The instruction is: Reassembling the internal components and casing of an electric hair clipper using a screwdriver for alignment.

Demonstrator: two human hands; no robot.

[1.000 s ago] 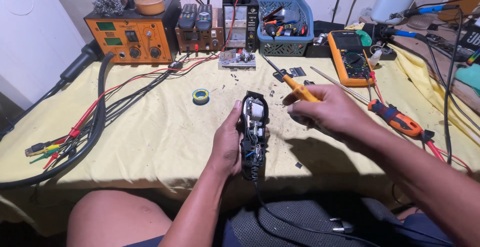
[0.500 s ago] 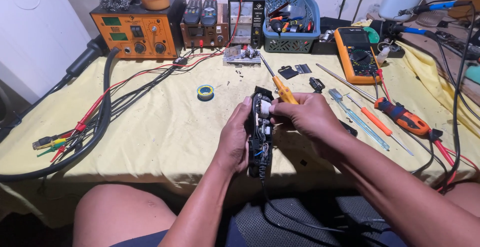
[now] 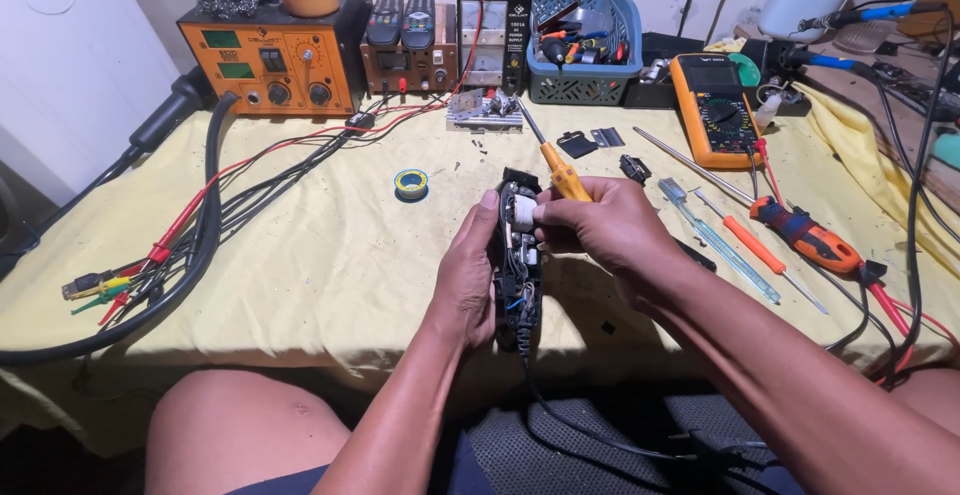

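Fingers (image 3: 478, 245) of the left hand (image 3: 465, 285) wrap the opened clipper (image 3: 518, 260) above the counter (image 3: 300, 255) edge; the right hand (image 3: 605, 230) pinches its screwdriver (image 3: 558, 170). Light, rigid shell, fragile exposed wiring: best held by the sides.

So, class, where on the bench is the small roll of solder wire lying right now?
In the head view, the solder roll lies on the yellow cloth, left of the opened device held in both hands, in front of the orange station.
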